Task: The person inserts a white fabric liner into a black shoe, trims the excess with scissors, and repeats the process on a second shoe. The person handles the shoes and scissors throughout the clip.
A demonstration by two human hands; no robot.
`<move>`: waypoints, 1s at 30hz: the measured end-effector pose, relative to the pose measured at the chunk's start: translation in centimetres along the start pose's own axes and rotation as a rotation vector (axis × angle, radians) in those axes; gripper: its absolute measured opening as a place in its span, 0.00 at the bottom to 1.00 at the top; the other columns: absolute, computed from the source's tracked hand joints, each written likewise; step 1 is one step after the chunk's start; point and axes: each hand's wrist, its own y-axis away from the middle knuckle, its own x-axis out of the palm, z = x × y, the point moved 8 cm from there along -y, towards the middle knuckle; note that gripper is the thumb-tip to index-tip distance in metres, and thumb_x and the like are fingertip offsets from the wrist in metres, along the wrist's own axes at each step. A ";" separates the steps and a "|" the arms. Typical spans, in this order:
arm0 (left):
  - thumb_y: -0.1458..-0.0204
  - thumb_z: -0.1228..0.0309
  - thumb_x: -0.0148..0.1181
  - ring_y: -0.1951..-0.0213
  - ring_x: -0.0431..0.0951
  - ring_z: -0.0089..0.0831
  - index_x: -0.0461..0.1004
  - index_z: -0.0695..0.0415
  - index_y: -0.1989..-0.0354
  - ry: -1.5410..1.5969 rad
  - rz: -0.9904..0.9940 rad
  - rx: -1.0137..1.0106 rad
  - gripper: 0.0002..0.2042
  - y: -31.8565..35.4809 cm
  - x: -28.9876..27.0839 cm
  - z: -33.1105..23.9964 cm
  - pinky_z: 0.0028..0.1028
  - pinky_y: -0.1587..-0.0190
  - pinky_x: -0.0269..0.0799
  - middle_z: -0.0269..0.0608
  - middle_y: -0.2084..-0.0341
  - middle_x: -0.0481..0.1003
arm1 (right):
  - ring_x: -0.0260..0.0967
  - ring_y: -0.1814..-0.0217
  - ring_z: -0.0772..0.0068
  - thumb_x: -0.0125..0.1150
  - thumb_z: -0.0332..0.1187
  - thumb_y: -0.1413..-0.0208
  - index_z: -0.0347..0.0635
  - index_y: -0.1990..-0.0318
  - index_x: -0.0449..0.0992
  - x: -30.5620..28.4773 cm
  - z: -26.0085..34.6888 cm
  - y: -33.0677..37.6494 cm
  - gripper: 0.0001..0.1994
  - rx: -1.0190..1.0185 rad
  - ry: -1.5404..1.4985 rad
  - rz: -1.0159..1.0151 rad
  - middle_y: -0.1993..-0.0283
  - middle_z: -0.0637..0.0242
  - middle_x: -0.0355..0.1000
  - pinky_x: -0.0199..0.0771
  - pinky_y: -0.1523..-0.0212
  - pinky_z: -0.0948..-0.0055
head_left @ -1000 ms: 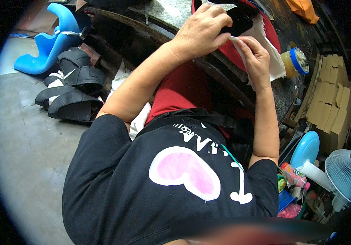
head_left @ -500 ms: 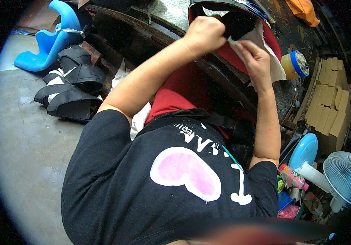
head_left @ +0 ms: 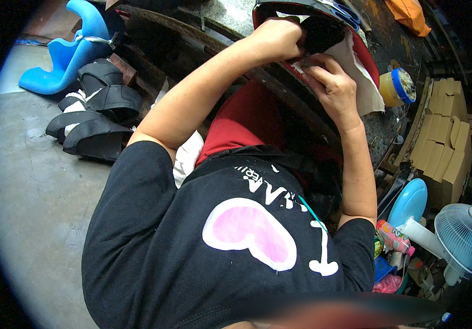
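A curved red and black piece with a dark hollow inside lies on the worktable at the top. White cloth lines its near right side and hangs over the edge. My left hand is closed in a fist at its left rim; what the fingers hold is hidden. Just to the right and lower, my right hand has thumb and fingers pinched on a whitish edge of the cloth. The two hands are close together but apart. Blue loops lie at the piece's far rim, too partial to name.
A yellow tub with a blue rim stands right of the cloth. Cardboard boxes and a fan are at the right. Black curved padded pieces and a blue moulded form sit at the left. An orange cloth lies far right.
My right hand has moved down and left, toward me, with the pinched cloth edge. My left hand has shifted only slightly. The white cloth has spread lower.
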 end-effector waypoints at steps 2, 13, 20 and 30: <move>0.56 0.65 0.61 0.64 0.81 0.49 0.82 0.56 0.66 -0.007 0.048 -0.009 0.11 -0.4 0.7 0.9 0.42 0.58 0.76 0.54 0.69 0.80 | 0.76 0.55 0.57 0.66 0.33 0.47 0.45 0.61 0.81 0.1 0.4 0.1 0.07 -0.031 -0.008 -0.003 0.54 0.62 0.77 0.77 0.55 0.64; 0.59 0.66 0.64 0.65 0.79 0.52 0.80 0.63 0.69 0.065 0.174 0.173 0.13 1.0 -0.2 -0.7 0.42 0.59 0.75 0.58 0.72 0.77 | 0.75 0.50 0.58 0.65 0.35 0.45 0.43 0.56 0.81 1.3 -0.6 0.8 0.11 0.060 -0.193 0.143 0.56 0.60 0.79 0.73 0.47 0.65; 0.60 0.65 0.64 0.68 0.80 0.49 0.82 0.60 0.73 0.055 0.139 0.169 0.11 0.1 0.6 0.5 0.41 0.61 0.76 0.56 0.76 0.78 | 0.75 0.50 0.56 0.67 0.36 0.45 0.39 0.55 0.80 1.1 -1.1 1.0 0.13 0.087 -0.248 0.135 0.54 0.57 0.78 0.74 0.49 0.65; 0.59 0.65 0.59 0.68 0.82 0.48 0.83 0.58 0.70 0.110 0.182 -0.011 0.12 0.3 0.1 2.1 0.41 0.61 0.78 0.54 0.75 0.79 | 0.76 0.64 0.51 0.68 0.35 0.48 0.43 0.59 0.78 0.8 0.3 0.4 0.11 0.114 0.049 -0.095 0.62 0.59 0.77 0.76 0.62 0.63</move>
